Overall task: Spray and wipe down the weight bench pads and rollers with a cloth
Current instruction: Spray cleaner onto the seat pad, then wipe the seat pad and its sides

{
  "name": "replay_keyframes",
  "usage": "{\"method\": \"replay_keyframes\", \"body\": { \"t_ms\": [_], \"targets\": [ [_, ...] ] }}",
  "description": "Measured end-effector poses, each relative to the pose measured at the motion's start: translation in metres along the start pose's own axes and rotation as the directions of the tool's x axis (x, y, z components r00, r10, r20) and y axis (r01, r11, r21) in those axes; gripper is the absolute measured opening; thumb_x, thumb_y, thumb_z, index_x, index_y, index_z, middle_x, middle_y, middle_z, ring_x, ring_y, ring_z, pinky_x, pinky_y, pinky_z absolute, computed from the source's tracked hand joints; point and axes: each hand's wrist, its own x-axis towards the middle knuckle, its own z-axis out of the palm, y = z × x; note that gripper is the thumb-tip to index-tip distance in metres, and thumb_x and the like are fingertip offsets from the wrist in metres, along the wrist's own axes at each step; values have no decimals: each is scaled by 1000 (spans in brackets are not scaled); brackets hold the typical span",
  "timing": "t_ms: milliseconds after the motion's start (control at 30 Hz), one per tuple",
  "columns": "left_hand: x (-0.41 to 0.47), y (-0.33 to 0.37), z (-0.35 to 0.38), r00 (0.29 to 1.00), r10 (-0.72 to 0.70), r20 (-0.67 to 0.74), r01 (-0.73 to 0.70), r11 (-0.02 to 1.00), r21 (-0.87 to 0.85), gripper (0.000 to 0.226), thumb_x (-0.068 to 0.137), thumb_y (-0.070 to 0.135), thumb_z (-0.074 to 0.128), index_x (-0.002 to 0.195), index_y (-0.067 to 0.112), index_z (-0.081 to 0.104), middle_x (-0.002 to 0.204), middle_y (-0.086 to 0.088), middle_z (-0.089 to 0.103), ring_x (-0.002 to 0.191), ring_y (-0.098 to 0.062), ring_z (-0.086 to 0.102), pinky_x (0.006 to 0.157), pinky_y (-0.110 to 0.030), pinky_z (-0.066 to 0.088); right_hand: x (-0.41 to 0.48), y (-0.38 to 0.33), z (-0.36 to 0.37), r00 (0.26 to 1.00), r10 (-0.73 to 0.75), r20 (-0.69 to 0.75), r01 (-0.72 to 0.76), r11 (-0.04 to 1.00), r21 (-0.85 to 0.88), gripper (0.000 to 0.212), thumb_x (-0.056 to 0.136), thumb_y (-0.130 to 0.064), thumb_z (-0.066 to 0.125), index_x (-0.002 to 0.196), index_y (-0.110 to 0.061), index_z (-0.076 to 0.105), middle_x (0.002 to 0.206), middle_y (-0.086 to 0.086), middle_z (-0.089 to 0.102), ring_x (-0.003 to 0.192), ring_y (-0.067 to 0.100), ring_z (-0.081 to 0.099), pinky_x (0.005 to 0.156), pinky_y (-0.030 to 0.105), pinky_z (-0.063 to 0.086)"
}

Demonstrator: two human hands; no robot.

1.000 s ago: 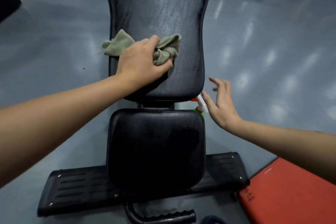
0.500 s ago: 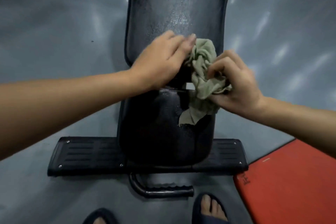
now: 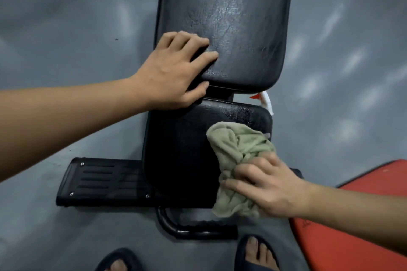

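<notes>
A black weight bench fills the middle of the view, with a long back pad [image 3: 231, 17] above and a smaller seat pad [image 3: 180, 145] below. My right hand [image 3: 271, 187] grips a bunched green cloth [image 3: 235, 149] against the seat pad's right side. My left hand [image 3: 174, 70] rests on the lower left corner of the back pad, fingers spread and thumb hooked at its lower edge. A spray bottle's white and red nozzle [image 3: 263, 99] peeks out from under the back pad's right corner; its body is hidden.
A black foot plate [image 3: 101, 180] crosses under the seat, with a curved black handle [image 3: 193, 229] in front. A red mat [image 3: 363, 226] lies at the lower right. My sandalled feet [image 3: 255, 253] stand on the grey floor.
The cloth passed from my left hand to my right hand. My right hand carried it down onto the seat pad. My left hand settled on the back pad's corner.
</notes>
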Motion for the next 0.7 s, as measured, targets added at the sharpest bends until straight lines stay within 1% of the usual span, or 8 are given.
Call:
{"method": "replay_keyframes", "body": {
  "t_ms": [67, 167, 300, 400, 433, 533, 633, 700],
  "targets": [
    [6, 1, -5, 1000, 1, 11, -2, 1000, 29, 60, 92, 57, 47, 131, 12, 57, 133, -17, 54, 119, -38, 49, 102, -50, 36, -1, 21, 0, 995, 60, -83, -60, 998, 2, 27, 92, -29, 60, 116, -27, 72, 117, 2, 51, 100, 26, 48, 88, 44, 39],
    [15, 10, -7, 995, -100, 5, 100, 995, -14, 58, 92, 61, 43, 120, 12, 58, 125, -15, 52, 115, -37, 48, 100, -50, 35, 12, 44, -2, 981, 150, -127, -149, 989, 16, 20, 91, -36, 67, 106, -23, 74, 115, 4, 49, 100, 29, 45, 83, 47, 41],
    [14, 29, 5, 980, -196, 19, 197, 979, -52, 58, 92, 61, 41, 127, 15, 53, 134, -17, 46, 131, -39, 39, 109, -52, 24, 35, 71, -16, 935, 335, -116, -335, 942, 14, 36, 85, -48, 66, 110, -22, 63, 109, 5, 43, 90, 29, 43, 72, 39, 46],
    [13, 30, 8, 982, -185, 32, 186, 980, -66, 60, 93, 58, 41, 138, 19, 48, 154, -16, 36, 150, -36, 23, 120, -55, 15, 43, 81, -21, 813, 573, -105, -567, 820, 84, 46, 75, -56, 64, 107, -26, 51, 104, 1, 44, 87, 24, 49, 57, 38, 51],
    [13, 29, 9, 985, -169, 34, 171, 984, -58, 62, 94, 57, 41, 143, 19, 46, 160, -17, 30, 153, -35, 18, 122, -57, 12, 42, 80, -20, 812, 571, -116, -566, 821, 80, 45, 75, -55, 64, 105, -24, 51, 101, 2, 47, 83, 23, 51, 53, 37, 50],
    [13, 29, 11, 989, -140, 47, 143, 989, -48, 66, 96, 54, 39, 152, 21, 39, 167, -17, 21, 156, -33, 15, 123, -59, 11, 32, 58, -19, 902, 422, -92, -421, 906, 28, 38, 77, -48, 69, 94, -16, 60, 88, 5, 55, 71, 28, 58, 47, 35, 45],
    [13, 28, 12, 988, -145, 50, 146, 989, -25, 68, 97, 53, 36, 156, 19, 37, 167, -17, 22, 155, -32, 19, 123, -58, 13, 16, 13, -15, 982, 188, 16, -188, 982, 26, 23, 83, -28, 74, 84, -11, 58, 76, 8, 50, 61, 28, 49, 47, 38, 38],
    [13, 27, 12, 988, -144, 47, 145, 989, -14, 69, 97, 53, 36, 157, 19, 36, 167, -16, 22, 155, -32, 19, 123, -58, 13, 10, -12, -11, 992, 64, 112, -67, 998, 20, 15, 87, -16, 67, 88, -14, 52, 77, 6, 48, 61, 25, 45, 47, 38, 39]
  ]
}}
